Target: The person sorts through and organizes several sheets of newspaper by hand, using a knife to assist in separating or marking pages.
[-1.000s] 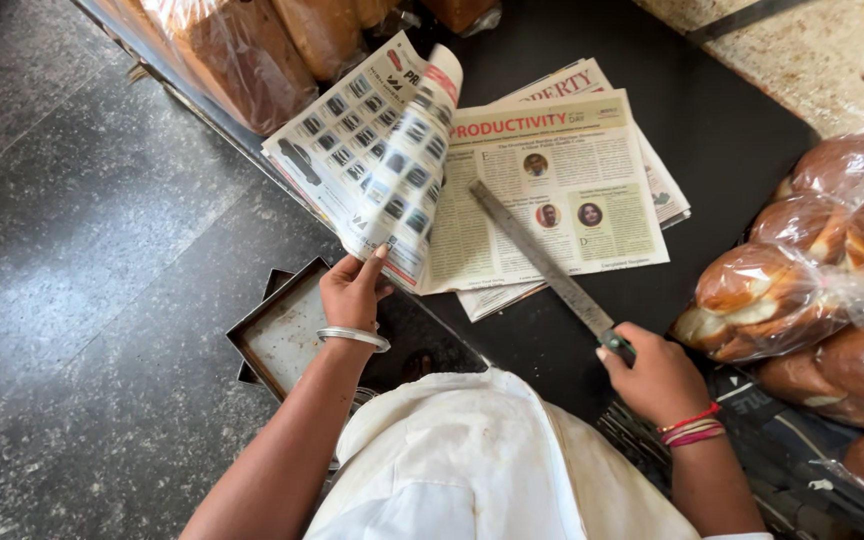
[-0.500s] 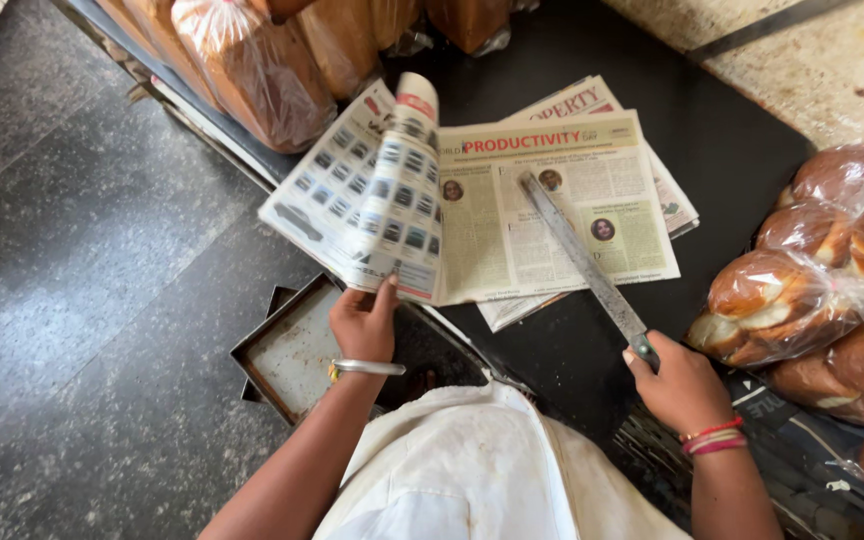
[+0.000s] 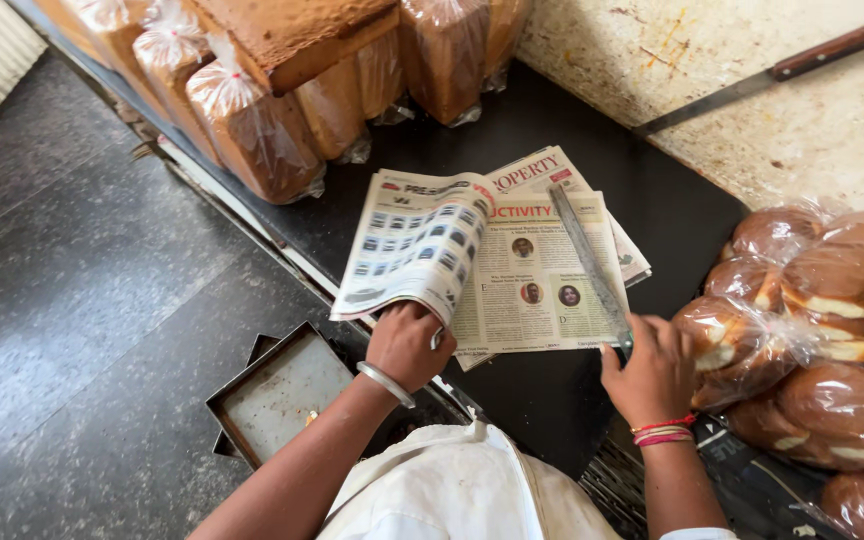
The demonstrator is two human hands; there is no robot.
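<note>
A stack of newspapers lies on a black counter. My left hand, with a metal bangle on the wrist, grips the folded-over left part of the paper and holds it lifted. My right hand, with red threads on the wrist, holds the handle of a long knife. Its blade lies flat across the open page, pointing away from me.
Bagged bread loaves stand at the counter's far left edge. Bagged buns are piled at the right. A second knife with a wooden handle lies on a pale board. Metal trays sit below the counter, over a dark floor.
The knife has swung from a slant to lie along the page, closer to the fold. My left hand has folded the lifted sheets further over to the left.
</note>
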